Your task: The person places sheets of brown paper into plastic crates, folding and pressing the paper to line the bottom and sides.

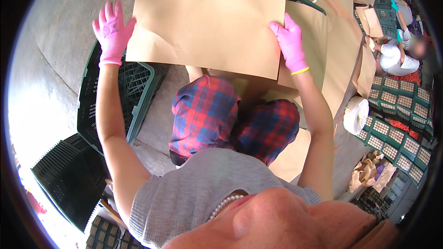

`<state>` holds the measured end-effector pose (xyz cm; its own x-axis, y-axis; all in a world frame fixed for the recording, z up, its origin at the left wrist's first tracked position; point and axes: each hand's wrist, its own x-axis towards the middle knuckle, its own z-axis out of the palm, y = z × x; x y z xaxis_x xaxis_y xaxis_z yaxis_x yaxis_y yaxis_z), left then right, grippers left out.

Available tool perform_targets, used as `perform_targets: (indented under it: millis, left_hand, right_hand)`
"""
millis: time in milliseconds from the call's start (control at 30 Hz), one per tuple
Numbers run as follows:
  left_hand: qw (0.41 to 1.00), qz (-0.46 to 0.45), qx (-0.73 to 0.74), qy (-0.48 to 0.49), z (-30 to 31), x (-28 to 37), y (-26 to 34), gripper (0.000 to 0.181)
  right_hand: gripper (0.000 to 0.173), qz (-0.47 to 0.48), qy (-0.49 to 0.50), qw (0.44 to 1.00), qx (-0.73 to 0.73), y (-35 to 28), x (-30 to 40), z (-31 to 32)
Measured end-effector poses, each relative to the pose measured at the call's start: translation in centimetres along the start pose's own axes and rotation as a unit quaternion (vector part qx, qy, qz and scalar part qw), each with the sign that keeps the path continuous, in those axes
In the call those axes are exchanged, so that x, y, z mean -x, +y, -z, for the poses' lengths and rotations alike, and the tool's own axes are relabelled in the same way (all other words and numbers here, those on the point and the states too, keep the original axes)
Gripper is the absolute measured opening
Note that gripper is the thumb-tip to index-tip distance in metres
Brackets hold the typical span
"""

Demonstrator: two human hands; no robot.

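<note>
A large sheet of brown kraft paper (207, 24) spans the space before my knees. My right hand (288, 38), in a pink glove with a yellow cuff edge, grips the sheet's right edge between thumb and fingers. On the other side my left hand (112, 29), in a pink glove bearing writing, is spread with its fingers apart, the thumb at the sheet's left edge. More brown paper (309, 41) lies behind my right hand, with part of a dark green rim showing above it. What lies under the sheet is mostly hidden.
Stacked green plastic crates (138, 86) stand under my left forearm, with another dark stack (69, 176) nearer. At the right are a white roll (356, 114), rows of green crates (398, 133) and crumpled brown paper (368, 173). A co-worker (398, 55) in teal gloves handles a crate.
</note>
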<state>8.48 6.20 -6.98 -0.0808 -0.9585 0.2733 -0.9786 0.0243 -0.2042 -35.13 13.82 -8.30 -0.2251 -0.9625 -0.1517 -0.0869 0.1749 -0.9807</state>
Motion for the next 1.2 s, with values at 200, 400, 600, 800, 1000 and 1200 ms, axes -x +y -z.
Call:
perform_targets:
  millis: [200, 400, 600, 800, 1000, 1200]
  left_hand:
    - [0.925, -0.192, 0.210, 0.253, 1.5, -6.3, 12.5, 0.054]
    - [0.810, 0.006, 0.565, 0.158, -1.0, -4.3, 12.4, 0.059]
    - [0.822, -0.078, 0.559, 0.074, -8.6, -4.1, 13.5, 0.062]
    - [0.843, -0.127, 0.519, -0.064, -6.9, -4.2, 14.8, 0.065]
    - [0.808, -0.141, 0.561, -0.111, -7.7, -5.0, 15.3, 0.070]
    - [0.892, -0.079, 0.408, -0.178, -3.3, -4.2, 15.6, 0.088]
  right_hand:
    - [0.052, 0.074, 0.029, 0.997, 0.011, -0.6, 0.6, -1.8]
    - [0.063, 0.141, 0.041, 0.988, 0.053, 0.2, 0.6, -0.1]
    - [0.062, 0.066, 0.013, 0.993, 0.097, 1.9, -1.0, -1.0]
    - [0.061, -0.016, 0.002, 0.991, 0.136, 2.8, -1.4, 0.5]
    - [0.038, -0.003, -0.020, 0.961, 0.276, 7.4, -3.8, 1.4]
    - [0.045, 0.277, 0.016, 0.823, 0.496, 0.4, -6.5, -5.0]
